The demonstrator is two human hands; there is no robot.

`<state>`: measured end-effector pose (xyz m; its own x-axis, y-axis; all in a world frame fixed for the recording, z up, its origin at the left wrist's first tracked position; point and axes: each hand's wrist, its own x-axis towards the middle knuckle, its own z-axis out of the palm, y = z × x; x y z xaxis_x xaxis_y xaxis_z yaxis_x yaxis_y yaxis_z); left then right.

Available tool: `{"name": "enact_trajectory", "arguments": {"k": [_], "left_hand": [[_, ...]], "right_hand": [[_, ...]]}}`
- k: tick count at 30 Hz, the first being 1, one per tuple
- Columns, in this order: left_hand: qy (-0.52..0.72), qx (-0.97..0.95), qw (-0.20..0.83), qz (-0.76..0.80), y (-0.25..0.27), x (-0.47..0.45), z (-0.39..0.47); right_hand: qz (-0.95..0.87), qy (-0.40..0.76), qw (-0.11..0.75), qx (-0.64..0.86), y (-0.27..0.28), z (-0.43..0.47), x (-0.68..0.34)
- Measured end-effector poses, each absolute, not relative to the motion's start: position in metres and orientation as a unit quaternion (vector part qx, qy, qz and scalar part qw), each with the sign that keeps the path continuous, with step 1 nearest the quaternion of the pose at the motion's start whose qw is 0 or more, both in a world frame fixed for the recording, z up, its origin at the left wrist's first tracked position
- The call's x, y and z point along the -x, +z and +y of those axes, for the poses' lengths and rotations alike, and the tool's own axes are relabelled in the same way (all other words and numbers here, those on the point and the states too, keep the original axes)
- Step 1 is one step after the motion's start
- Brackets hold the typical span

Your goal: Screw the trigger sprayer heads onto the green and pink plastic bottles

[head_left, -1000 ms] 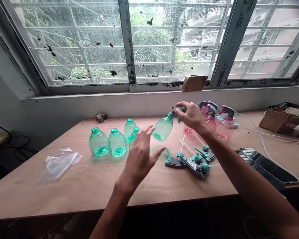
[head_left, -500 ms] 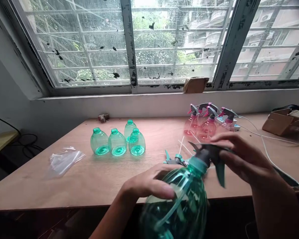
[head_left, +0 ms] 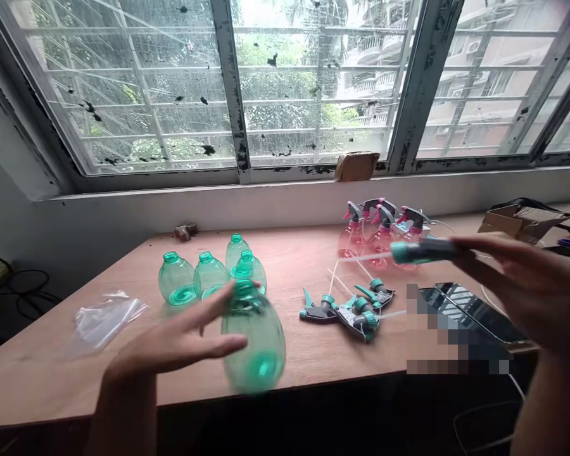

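While the right hand is clamped on a spray head (head_left: pixel 425 251), white tube pointing left, the left hand (head_left: pixel 171 345) has thumb and fingers spread apart at the left side of a green bottle (head_left: pixel 255 348); contact cannot be told. Bottle is upright, capless, blurred, at the table (head_left: pixel 137 380)'s front edge, other green bottles (head_left: pixel 175 278) behind, loose spray heads (head_left: pixel 320 310) to its right.

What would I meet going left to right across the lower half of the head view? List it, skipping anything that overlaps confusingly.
Plastic bag → nearest green bottle → loose spray heads → cardboard box.
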<state>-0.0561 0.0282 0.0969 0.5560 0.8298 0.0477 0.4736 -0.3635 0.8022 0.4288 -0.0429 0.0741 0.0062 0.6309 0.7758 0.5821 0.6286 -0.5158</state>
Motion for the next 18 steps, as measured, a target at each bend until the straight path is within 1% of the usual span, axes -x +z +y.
{"name": "enact_trajectory", "arguments": {"k": [1, 2, 3, 6, 8, 10, 13, 18], "left_hand": [[0.225, -0.811, 0.327, 0.429, 0.102, 0.060, 0.034], [0.223, -0.820, 0.282, 0.446, 0.104, 0.062, 0.040], [0.224, -0.822, 0.245, 0.463, 0.104, 0.064, 0.047], [0.248, -0.803, 0.181, 0.511, 0.099, 0.067, 0.063], [0.259, -0.794, 0.154, 0.528, 0.096, 0.071, 0.068], [0.259, -0.791, 0.138, 0.537, 0.096, 0.075, 0.069], [0.260, -0.786, 0.109, 0.551, 0.098, 0.080, 0.067], [0.294, -0.772, 0.047, 0.561, 0.091, 0.071, 0.077]], "right_hand": [[-0.679, -0.044, 0.553, 0.481, 0.074, -0.031, -0.418], [-0.670, -0.054, 0.535, 0.511, 0.073, -0.017, -0.407], [-0.682, -0.039, 0.508, 0.525, 0.069, -0.004, -0.397], [-0.741, 0.059, 0.366, 0.560, 0.048, 0.033, -0.377], [-0.756, 0.086, 0.329, 0.559, 0.034, 0.047, -0.370], [-0.758, 0.085, 0.328, 0.557, 0.027, 0.056, -0.366], [-0.731, 0.054, 0.344, 0.587, 0.034, 0.068, -0.369], [-0.564, -0.082, 0.390, 0.723, 0.070, 0.118, -0.393]]}}
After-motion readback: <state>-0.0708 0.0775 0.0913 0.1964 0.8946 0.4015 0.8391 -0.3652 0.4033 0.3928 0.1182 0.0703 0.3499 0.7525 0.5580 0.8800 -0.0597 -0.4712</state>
